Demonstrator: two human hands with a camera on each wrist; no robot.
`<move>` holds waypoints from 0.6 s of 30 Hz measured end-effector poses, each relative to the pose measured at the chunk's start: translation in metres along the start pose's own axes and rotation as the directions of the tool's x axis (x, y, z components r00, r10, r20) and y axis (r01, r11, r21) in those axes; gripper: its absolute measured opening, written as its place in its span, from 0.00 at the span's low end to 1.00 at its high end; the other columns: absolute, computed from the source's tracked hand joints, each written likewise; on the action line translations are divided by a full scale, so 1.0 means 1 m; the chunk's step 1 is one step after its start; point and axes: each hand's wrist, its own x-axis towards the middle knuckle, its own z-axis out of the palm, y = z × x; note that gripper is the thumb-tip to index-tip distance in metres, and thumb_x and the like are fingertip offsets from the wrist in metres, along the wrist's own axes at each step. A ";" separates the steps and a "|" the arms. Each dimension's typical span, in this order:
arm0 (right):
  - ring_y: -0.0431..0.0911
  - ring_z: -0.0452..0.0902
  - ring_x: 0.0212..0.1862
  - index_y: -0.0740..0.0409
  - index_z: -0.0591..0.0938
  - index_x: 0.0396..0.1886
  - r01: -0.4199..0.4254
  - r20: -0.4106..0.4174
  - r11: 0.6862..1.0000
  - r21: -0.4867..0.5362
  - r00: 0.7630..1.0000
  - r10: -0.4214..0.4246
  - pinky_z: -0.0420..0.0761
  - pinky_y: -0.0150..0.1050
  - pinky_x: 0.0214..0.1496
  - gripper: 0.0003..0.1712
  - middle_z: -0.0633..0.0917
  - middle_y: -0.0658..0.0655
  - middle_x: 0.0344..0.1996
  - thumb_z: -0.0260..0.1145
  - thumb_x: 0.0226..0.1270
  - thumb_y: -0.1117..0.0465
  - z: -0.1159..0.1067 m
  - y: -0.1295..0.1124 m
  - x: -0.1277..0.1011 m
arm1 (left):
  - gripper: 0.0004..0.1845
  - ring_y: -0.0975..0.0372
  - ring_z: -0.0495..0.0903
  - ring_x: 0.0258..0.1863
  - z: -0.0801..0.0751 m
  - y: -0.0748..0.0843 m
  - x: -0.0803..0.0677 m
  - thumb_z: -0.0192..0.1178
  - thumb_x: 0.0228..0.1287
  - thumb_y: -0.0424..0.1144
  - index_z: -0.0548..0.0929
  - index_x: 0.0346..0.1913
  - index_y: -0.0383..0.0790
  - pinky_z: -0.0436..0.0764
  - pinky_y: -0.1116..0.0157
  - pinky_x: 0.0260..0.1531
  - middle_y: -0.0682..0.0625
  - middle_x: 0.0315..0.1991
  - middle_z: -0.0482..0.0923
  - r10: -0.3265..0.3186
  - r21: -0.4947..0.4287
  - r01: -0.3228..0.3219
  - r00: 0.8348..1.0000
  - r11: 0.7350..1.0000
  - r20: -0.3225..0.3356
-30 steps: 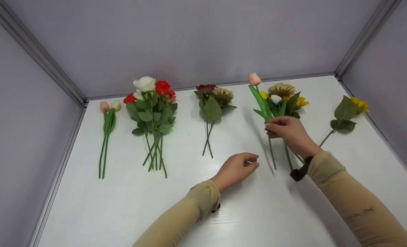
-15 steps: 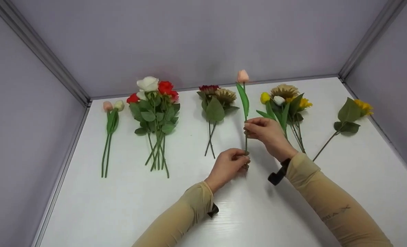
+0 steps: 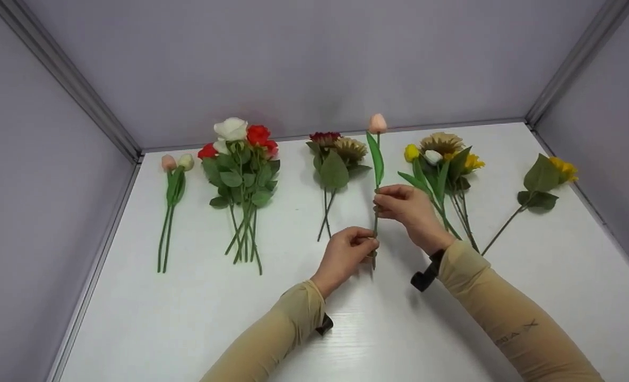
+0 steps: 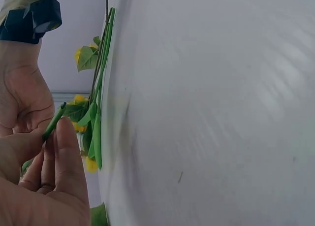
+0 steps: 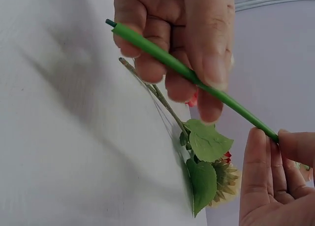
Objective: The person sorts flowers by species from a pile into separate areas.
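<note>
A pink tulip (image 3: pixel 377 123) with one long green leaf stands nearly upright above the white table (image 3: pixel 388 334), held by both hands. My left hand (image 3: pixel 370 243) pinches the bottom of its stem (image 4: pixel 54 121). My right hand (image 3: pixel 380 199) pinches the stem higher up, just under the leaf. In the right wrist view the green stem (image 5: pixel 187 73) runs slantwise from the left hand's fingers (image 5: pixel 147 44) to the right hand's fingertips (image 5: pixel 275 142).
Flowers lie in groups along the back of the table: two tulips (image 3: pixel 171 178) at the left, a rose bunch (image 3: pixel 240 164), dark red and tan sunflowers (image 3: pixel 334 159), a mixed pile (image 3: pixel 441 159), one yellow sunflower (image 3: pixel 545 178). Grey walls enclose three sides.
My right hand lifted the pink tulip out of the mixed pile and carried it left. My left hand rose and took hold of the stem's lower end.
</note>
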 end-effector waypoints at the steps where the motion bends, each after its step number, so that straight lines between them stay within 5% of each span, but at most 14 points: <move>1: 0.51 0.86 0.43 0.72 0.80 0.57 0.005 0.002 1.000 0.001 1.000 -0.005 0.86 0.44 0.50 0.24 0.85 0.64 0.45 0.73 0.69 0.60 0.002 0.000 0.000 | 0.15 0.60 0.86 0.38 -0.002 0.001 -0.001 0.65 0.71 0.35 0.84 0.54 0.29 0.87 0.63 0.38 0.49 0.38 0.86 0.001 -0.003 -0.001 1.000 1.000 -0.004; 6: 0.55 0.85 0.48 0.70 0.79 0.60 0.064 0.054 0.996 -0.064 0.997 -0.061 0.85 0.44 0.52 0.25 0.84 0.65 0.49 0.69 0.74 0.56 0.017 0.002 -0.001 | 0.13 0.59 0.86 0.37 -0.025 0.007 -0.008 0.64 0.73 0.37 0.85 0.54 0.31 0.87 0.63 0.38 0.49 0.38 0.85 0.020 0.057 -0.019 0.999 0.998 -0.029; 11: 0.56 0.82 0.54 0.61 0.82 0.59 0.197 0.148 0.948 -0.252 0.975 -0.163 0.83 0.44 0.56 0.20 0.85 0.63 0.51 0.64 0.78 0.52 0.039 0.002 -0.005 | 0.13 0.56 0.85 0.40 -0.075 0.019 -0.025 0.64 0.73 0.38 0.85 0.54 0.35 0.87 0.61 0.40 0.44 0.42 0.85 0.052 0.149 -0.035 0.992 0.988 -0.115; 14: 0.51 0.80 0.57 0.56 0.82 0.63 0.320 0.237 0.845 -0.429 0.942 -0.237 0.81 0.46 0.60 0.22 0.84 0.57 0.56 0.62 0.79 0.49 0.056 0.002 -0.011 | 0.14 0.55 0.85 0.41 -0.118 0.029 -0.037 0.64 0.73 0.38 0.85 0.56 0.36 0.87 0.60 0.41 0.43 0.44 0.85 0.069 0.240 -0.017 0.975 0.971 -0.212; 18: 0.47 0.71 0.69 0.53 0.75 0.72 0.518 0.420 0.603 -0.607 0.853 -0.309 0.72 0.48 0.70 0.29 0.78 0.53 0.67 0.59 0.80 0.45 0.082 -0.001 -0.019 | 0.15 0.58 0.83 0.39 -0.188 0.040 -0.052 0.61 0.75 0.38 0.85 0.58 0.36 0.84 0.62 0.37 0.44 0.44 0.86 0.122 0.460 0.054 0.930 0.886 -0.346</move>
